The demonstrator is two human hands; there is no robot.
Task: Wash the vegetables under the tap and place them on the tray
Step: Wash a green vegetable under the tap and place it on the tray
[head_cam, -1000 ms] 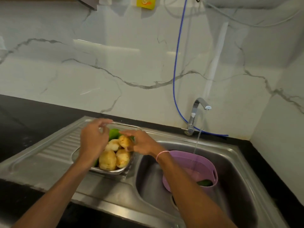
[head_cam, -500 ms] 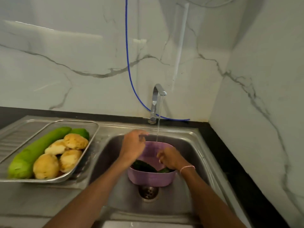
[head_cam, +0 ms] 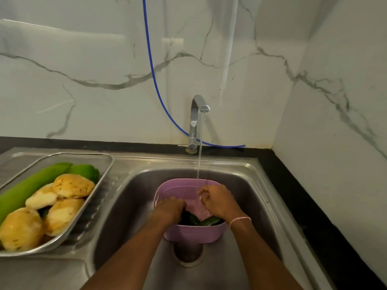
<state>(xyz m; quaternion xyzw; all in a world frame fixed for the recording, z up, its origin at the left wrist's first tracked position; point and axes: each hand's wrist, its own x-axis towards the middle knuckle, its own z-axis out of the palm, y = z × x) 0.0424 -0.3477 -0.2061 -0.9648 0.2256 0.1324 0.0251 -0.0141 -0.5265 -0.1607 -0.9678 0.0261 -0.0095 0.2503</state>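
Observation:
A purple perforated basket [head_cam: 194, 234] stands in the steel sink [head_cam: 129, 206] over the drain, with dark green vegetables [head_cam: 209, 221] in its bottom. Water runs from the tap [head_cam: 196, 114] into the basket. My left hand [head_cam: 169, 208] reaches into the basket's left side, its fingers curled down onto a dark green vegetable. My right hand [head_cam: 217, 201] hovers over the basket's right side with curled fingers at the water stream; nothing shows in it. On the drainboard, a steel tray [head_cam: 109, 162] holds several potatoes [head_cam: 73, 185] and long light green vegetables [head_cam: 27, 187].
A blue hose [head_cam: 152, 70] hangs down the marble wall and runs behind the tap. A black countertop [head_cam: 293, 195] borders the sink on the right, with a marble side wall close beyond it. The drain [head_cam: 188, 252] shows in front of the basket.
Both hands left the tray and went to the basket in the sink. My view swung right and down. The left hand has dipped deeper into the basket; the right has risen into the water stream.

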